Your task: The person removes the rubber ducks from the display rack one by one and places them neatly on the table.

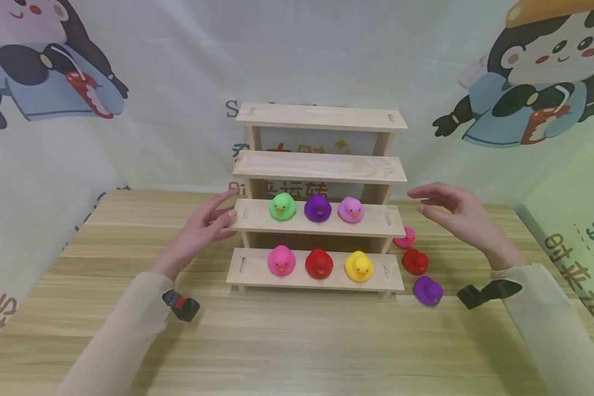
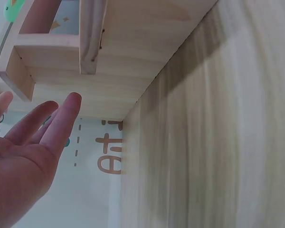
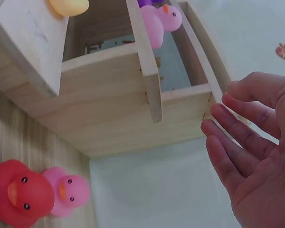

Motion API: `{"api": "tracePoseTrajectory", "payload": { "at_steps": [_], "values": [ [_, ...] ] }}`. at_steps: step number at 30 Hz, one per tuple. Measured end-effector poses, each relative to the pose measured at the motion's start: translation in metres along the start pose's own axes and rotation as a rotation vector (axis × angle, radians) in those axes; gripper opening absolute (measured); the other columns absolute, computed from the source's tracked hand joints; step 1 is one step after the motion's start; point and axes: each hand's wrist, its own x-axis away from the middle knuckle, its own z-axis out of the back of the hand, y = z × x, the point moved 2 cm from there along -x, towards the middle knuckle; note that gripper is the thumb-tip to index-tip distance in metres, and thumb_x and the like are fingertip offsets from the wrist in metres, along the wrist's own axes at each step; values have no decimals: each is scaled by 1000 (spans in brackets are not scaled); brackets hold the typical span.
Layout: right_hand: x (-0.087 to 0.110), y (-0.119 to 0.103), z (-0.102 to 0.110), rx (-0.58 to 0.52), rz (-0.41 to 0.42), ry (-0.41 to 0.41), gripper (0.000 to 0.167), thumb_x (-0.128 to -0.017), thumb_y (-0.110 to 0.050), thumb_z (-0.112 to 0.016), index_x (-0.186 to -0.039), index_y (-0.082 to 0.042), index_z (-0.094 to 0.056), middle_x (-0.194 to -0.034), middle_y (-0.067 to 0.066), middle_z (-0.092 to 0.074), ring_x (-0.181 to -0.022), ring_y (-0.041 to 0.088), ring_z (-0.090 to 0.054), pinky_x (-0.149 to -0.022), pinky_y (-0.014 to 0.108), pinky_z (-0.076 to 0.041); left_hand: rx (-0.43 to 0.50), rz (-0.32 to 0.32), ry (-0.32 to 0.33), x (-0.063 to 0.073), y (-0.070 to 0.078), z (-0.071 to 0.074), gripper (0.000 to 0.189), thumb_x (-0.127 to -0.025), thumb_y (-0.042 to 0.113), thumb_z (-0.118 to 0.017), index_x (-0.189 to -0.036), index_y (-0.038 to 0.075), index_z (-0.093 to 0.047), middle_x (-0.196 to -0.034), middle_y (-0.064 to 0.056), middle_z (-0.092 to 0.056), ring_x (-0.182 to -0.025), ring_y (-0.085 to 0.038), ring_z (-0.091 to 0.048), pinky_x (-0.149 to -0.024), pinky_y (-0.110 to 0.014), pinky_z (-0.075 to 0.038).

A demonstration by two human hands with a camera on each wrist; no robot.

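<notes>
A stepped wooden rack (image 1: 322, 118) with several tiers stands mid-table. Three rubber ducks sit on its second tier from below: green (image 1: 282, 207), purple (image 1: 318, 208) and light pink (image 1: 351, 210). The lowest tier bears a pink duck (image 1: 281, 260), a red duck (image 1: 319, 264) and a yellow duck (image 1: 358, 267). My left hand (image 1: 203, 225) is beside the rack's left end, fingers loosely extended and holding nothing; whether it touches the wood I cannot tell. To the right of the rack, my right hand (image 1: 450, 212) hovers with relaxed fingers and nothing in it.
On the table (image 1: 297, 341) right of the rack lie another pink duck (image 1: 406, 237), a red duck (image 1: 415, 262) and a purple duck (image 1: 428, 291). A printed cloth backdrop (image 1: 178, 99) hangs behind. The two upper tiers carry no ducks.
</notes>
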Motion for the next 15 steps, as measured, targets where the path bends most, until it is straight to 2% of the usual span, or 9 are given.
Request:
{"api": "tracePoseTrajectory", "payload": {
  "at_steps": [3, 9, 15],
  "values": [
    [-1, -5, -2, 9, 2, -6, 29, -95, -6, -59, -124, 1, -59, -120, 18, -61, -101, -4, -56, -80, 14, -48, 14, -7, -21, 2, 0, -3, 54, -103, 21, -49, -152, 12, -28, -156, -13, -21, -134, -38, -36, -92, -41, -48],
    [-3, -14, -7, -2, 31, -6, 28, -95, -5, -59, -122, 1, -61, -118, 18, -62, -102, 0, -58, -82, 15, -48, -21, 2, -50, 4, -3, -9, 50, -102, 25, -51, -148, 13, -36, -151, -18, -30, -131, -39, -40, -93, -41, -48],
    [-9, -21, -17, -60, 67, -23, 27, -94, -1, -60, -120, 2, -62, -118, 19, -63, -108, 20, -60, -87, 17, -46, 33, 5, -40, 4, -7, -10, 48, -103, 23, -50, -147, 10, -37, -147, -22, -34, -126, -41, -45, -91, -40, -49]
  ]
}}
